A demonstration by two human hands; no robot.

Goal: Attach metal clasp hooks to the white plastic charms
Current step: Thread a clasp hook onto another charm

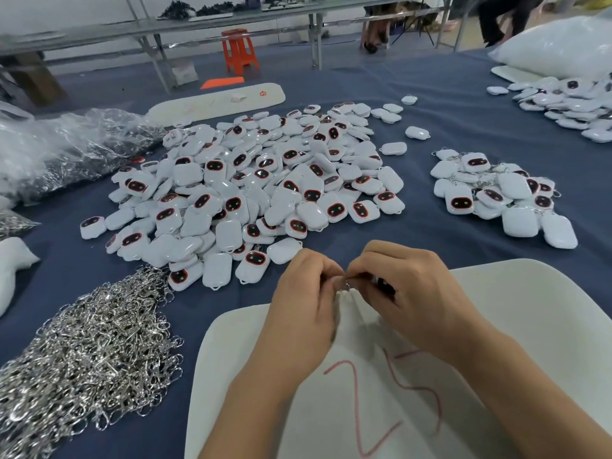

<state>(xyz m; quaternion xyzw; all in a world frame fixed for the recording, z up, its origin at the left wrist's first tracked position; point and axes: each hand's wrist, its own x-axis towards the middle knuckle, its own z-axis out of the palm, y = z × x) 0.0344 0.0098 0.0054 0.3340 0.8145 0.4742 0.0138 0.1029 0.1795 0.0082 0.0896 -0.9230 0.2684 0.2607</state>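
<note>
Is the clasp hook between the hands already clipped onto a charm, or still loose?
Cannot tell. The small metal clasp hook is pinched between the left hand and right hand; curled fingers hide any charm and the join.

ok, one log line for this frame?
step: hooking clasp | left hand: pinching clasp | right hand: holding charm, mostly hidden | over white board
</note>
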